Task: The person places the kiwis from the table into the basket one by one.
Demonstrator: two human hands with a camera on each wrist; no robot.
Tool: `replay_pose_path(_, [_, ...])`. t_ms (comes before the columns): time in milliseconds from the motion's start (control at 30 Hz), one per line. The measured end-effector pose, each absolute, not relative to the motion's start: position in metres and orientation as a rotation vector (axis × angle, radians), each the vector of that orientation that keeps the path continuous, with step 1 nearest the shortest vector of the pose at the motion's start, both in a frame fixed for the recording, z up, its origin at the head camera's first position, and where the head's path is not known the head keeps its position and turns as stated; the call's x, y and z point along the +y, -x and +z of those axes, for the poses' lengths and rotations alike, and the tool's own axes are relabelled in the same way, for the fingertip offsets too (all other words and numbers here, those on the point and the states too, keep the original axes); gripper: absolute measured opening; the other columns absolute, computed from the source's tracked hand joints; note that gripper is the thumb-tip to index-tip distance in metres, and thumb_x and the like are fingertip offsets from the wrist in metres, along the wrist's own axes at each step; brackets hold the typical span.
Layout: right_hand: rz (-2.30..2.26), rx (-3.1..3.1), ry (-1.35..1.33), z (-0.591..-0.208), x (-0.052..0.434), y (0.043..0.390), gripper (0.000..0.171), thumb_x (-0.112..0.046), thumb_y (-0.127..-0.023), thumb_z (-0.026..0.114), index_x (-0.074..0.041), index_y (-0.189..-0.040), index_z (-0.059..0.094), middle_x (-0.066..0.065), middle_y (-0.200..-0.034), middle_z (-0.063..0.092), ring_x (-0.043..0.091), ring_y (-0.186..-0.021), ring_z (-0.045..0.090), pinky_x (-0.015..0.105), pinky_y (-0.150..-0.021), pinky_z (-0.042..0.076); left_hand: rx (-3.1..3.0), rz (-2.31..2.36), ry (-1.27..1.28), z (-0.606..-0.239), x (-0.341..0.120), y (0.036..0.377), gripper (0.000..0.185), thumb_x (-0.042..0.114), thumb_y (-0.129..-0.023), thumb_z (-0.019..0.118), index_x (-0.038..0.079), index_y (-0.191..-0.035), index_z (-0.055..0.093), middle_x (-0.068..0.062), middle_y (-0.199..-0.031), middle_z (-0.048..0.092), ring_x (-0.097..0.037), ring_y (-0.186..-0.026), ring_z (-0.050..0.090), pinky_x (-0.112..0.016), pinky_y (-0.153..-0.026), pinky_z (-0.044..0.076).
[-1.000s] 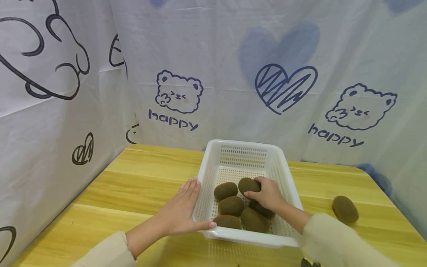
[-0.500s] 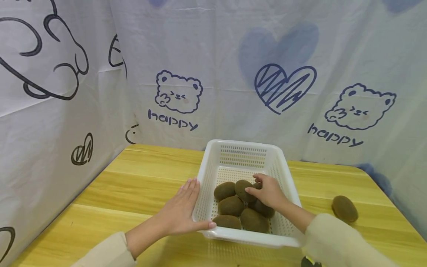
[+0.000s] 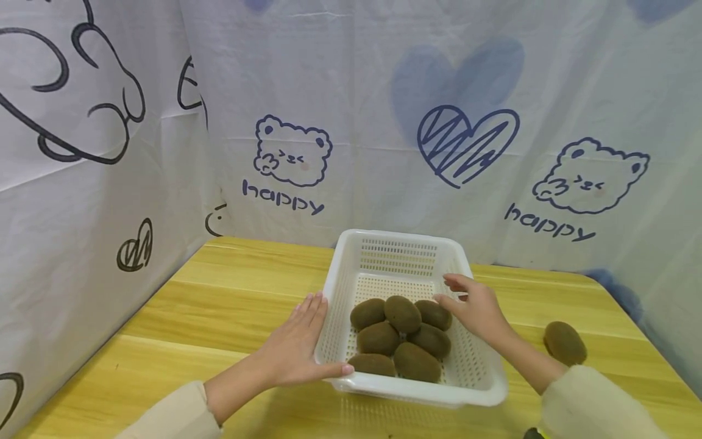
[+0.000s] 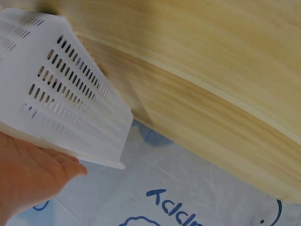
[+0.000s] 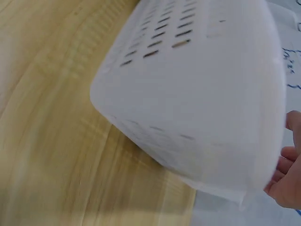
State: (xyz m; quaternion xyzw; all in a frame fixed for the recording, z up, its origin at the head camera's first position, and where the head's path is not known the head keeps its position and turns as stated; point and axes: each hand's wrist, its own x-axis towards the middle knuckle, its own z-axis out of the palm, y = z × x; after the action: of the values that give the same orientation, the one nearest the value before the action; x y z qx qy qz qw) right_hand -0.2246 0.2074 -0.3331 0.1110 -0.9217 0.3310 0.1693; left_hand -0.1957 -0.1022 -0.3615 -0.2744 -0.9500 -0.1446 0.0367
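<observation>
Right hand [image 3: 476,306] has let go of kiwi [image 3: 402,313]; now above basket [image 3: 477,390] rim.

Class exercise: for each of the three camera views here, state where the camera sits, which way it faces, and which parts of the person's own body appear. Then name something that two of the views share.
Head: worn on the head, looking forward and down at the white perforated plastic basket of brown kiwis on the wooden table; both forearms, the left hand and the right hand show.
Left wrist: close beside the basket's slotted outer wall; the palm shows.
Right wrist: blurred, facing the basket's outer wall; only fingertips show.
Shared: the basket and table appear in all three.
</observation>
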Motion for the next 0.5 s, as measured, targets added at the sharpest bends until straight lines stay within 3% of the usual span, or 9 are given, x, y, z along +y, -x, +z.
replay_pose_path(500, [0.857, -2.555, -0.190, -0.336, 0.253, 0.213, 0.048, -0.019, -0.085, 0.066, 0.006, -0.123, 0.053, 0.031, -0.127, 0.051, 0.053, -0.110, 0.051, 0.061, -0.090, 0.045, -2.933, -0.451, 0.839, -0.360, -0.102, 0.195, 0.114, 0.075, -0.073, 0.051, -0.007, -0.145, 0.016, -0.024, -0.152, 0.008, -0.038, -0.142, 0.008, -0.045, -0.117, 0.016])
